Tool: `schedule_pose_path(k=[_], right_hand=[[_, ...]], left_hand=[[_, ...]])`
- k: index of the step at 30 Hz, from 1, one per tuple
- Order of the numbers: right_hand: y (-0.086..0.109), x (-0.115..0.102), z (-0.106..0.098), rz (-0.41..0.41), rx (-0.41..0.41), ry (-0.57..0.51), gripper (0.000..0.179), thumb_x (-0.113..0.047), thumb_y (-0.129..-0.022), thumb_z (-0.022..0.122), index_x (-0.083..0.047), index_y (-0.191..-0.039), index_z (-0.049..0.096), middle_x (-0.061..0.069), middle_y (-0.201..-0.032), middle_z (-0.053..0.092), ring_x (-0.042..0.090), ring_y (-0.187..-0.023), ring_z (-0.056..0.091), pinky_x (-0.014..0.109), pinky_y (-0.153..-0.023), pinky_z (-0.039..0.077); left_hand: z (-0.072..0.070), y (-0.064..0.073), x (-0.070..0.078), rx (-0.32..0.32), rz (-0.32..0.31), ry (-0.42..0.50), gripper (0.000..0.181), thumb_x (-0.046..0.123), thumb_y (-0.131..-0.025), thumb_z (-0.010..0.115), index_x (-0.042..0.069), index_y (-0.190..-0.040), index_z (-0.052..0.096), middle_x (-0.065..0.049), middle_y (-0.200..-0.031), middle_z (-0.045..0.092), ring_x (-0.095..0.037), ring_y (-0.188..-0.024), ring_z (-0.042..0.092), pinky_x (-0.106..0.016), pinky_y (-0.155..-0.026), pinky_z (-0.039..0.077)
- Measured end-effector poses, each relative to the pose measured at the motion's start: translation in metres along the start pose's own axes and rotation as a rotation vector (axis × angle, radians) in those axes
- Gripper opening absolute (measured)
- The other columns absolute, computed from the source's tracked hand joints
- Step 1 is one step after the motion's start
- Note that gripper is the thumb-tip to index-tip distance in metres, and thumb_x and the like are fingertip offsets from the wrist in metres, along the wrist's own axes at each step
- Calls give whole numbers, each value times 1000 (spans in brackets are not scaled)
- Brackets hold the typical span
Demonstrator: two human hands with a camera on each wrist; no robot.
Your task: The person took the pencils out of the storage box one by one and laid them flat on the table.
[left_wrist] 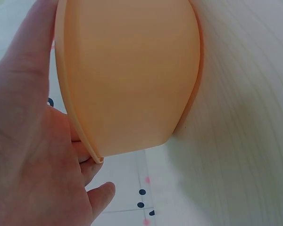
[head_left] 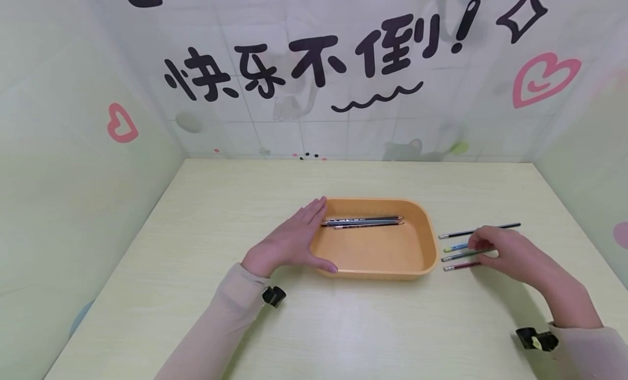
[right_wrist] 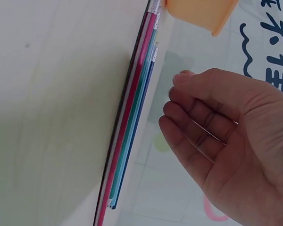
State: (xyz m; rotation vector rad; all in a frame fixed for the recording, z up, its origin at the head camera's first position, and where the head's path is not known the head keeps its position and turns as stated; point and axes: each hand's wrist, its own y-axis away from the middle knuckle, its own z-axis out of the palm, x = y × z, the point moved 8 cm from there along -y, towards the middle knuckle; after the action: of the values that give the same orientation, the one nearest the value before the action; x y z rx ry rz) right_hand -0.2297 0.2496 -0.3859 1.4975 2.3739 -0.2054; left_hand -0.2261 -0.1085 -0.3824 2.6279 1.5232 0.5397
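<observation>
An orange plastic tray (head_left: pixel 373 260) stands on the table with a small bundle of dark pencils (head_left: pixel 368 223) inside, along its far side. My left hand (head_left: pixel 289 241) rests against the tray's left end, fingers straight toward the far corner and thumb along the near rim. To the right of the tray lie several pencils side by side: a black pencil (head_left: pixel 453 235), a blue pencil (head_left: pixel 457 248), a green pencil (head_left: pixel 456 256) and a red pencil (head_left: pixel 461 266). Over them hovers my right hand (head_left: pixel 510 252), fingers loosely bent, with nothing between thumb and fingertips in the right wrist view.
The pale wooden table (head_left: pixel 343 325) meets a printed back wall (head_left: pixel 275 134) with dark lettering and pink hearts. Side walls (head_left: pixel 64 205) close it in at left and right. A black wrist camera (head_left: pixel 273 296) sits under the left sleeve, another black camera (head_left: pixel 537 340) by the right.
</observation>
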Motion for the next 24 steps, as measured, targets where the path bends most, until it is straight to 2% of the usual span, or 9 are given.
schedule_pose_path(k=[10, 24], right_hand=[[-1, -16, -9, -30, 23, -43, 18, -6, -82, 76, -9, -98, 67, 1, -96, 71, 24, -93, 69, 46, -81, 59], [-4, -41, -23, -59, 47, -67, 25, -10, -86, 77, -6, -108, 67, 5, -103, 71, 29, -100, 68, 50, -86, 59]], left_hand=[[-1, 1, 1, -2, 0, -8, 135, 78, -69, 71, 4, -160, 2, -6, -169, -8, -22, -158, -6, -37, -130, 6], [-1, 1, 1, 6, 6, -12, 135, 78, -70, 70, 3, -160, 3, -7, -170, -7, -22, -158, -5, -37, -130, 5]])
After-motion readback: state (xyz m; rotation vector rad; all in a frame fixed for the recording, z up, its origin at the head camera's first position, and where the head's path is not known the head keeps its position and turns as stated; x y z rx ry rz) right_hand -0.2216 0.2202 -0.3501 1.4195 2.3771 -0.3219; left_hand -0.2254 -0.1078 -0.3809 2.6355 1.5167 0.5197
